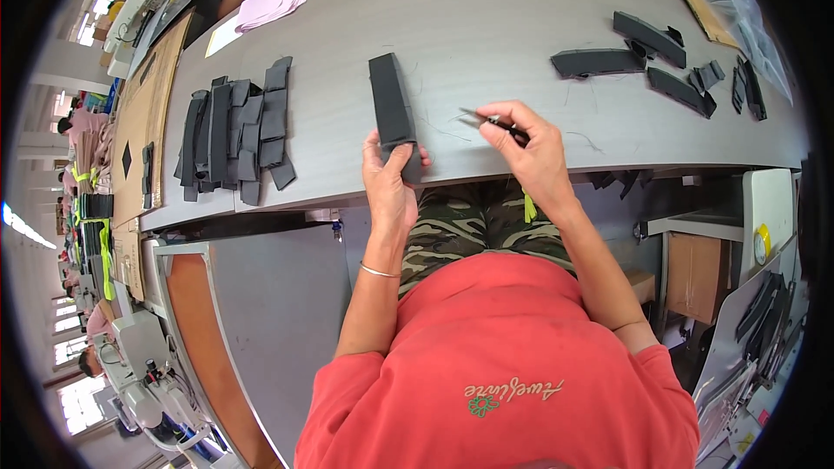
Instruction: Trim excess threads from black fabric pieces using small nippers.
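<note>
My left hand (pixel 391 175) grips the lower end of a long black folded fabric piece (pixel 391 100), thumb on top, near the table's front edge. The piece points away from me over the grey table (pixel 339 139). In my right hand (pixel 534 152) is a pair of thread snips (pixel 497 122) with thin pointed blades and a dark handle. Their tips point left, toward the fabric piece but apart from it. Loose dark threads (pixel 447 132) lie on the table between the two hands.
To the left lies a pile of black fabric pieces (pixel 230 135); several more black pieces (pixel 599 62) are scattered at the right. Pink sheets (pixel 274 4) rest at the far left. Clear plastic (pixel 743 9) covers the far right corner. Sewing machines (pixel 148 365) and people are at the left.
</note>
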Demonstrator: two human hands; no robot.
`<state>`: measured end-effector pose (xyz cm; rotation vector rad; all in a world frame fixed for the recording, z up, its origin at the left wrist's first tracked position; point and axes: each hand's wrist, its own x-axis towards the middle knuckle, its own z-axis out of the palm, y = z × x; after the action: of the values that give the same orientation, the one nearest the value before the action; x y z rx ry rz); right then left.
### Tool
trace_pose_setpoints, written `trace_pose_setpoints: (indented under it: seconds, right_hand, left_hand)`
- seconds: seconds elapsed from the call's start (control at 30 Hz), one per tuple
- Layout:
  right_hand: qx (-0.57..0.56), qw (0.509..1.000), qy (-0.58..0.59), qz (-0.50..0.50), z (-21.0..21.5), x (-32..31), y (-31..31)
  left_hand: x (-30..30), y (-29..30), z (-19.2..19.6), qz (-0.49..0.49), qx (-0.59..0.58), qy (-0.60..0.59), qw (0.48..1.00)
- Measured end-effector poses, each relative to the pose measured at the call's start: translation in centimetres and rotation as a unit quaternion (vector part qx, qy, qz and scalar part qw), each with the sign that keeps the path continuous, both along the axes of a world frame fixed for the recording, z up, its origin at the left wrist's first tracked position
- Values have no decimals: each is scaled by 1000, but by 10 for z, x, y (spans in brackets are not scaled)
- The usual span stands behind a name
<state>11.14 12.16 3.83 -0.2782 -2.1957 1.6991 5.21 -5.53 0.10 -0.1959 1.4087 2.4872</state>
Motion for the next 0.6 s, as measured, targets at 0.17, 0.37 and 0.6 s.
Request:
trace_pose_setpoints:
  seconds: [0.17, 0.37, 0.6]
  right_hand:
    - [28, 996, -48, 71, -2, 2, -6]
    - [52, 996, -32, 69, 1, -1, -7]
    - [132, 990, -17, 55, 3, -7, -12]
  left_hand:
    - [5, -2, -5, -56, -38, 25, 997]
    - [11, 4, 0, -87, -20, 23, 996]
    - [16, 10, -7, -106, -62, 60, 991]
